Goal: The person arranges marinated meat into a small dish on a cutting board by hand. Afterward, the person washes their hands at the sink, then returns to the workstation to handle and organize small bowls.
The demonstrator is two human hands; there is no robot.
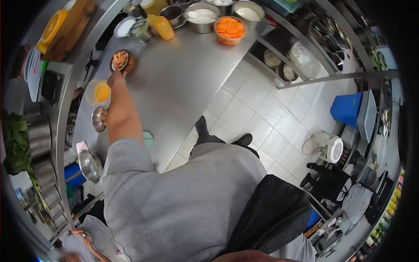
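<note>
My left hand [116, 78] reaches across to the far left part of the steel table, its fingers closed at the near edge of a small bowl [119, 60] of pinkish-orange food pieces. A brown round dish [131, 64] shows beside or under that bowl; I cannot tell which. Close to my wrist stands a clear plastic tub [91, 92] with yellow-orange contents. Nearer to me is a metal bowl [98, 120] holding light brown pieces. My right hand is out of view.
Along the table's far edge stand a yellow squeeze bottle [161, 27], a tub of orange slices [230, 30] and metal pots of white contents [201, 16]. Steel shelving [70, 83] borders the left. Co-workers [89, 238] [355, 198] stand lower left and right. A blue bin [345, 109] is at right.
</note>
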